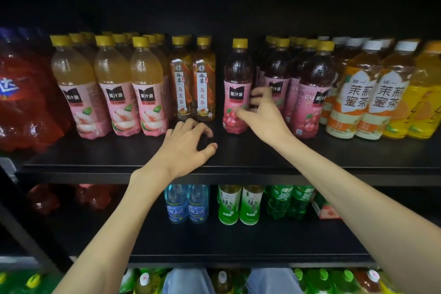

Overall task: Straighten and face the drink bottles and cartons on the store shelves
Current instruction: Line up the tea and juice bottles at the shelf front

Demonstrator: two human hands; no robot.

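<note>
The right hand holds a dark red bottle with thumb and fingers around its pink label. This bottle stands upright on the upper shelf, alone between two oolong teas and the other red bottles. The left hand rests on the shelf, fingers loosely curled, holding nothing.

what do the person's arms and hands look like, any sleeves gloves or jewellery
Both arms are bare as far up as the view shows, with no sleeve in sight. The left hand and right hand wear no gloves, and no ring, watch or bracelet is visible on the fingers or wrists. Nails look short and unpainted.
</note>
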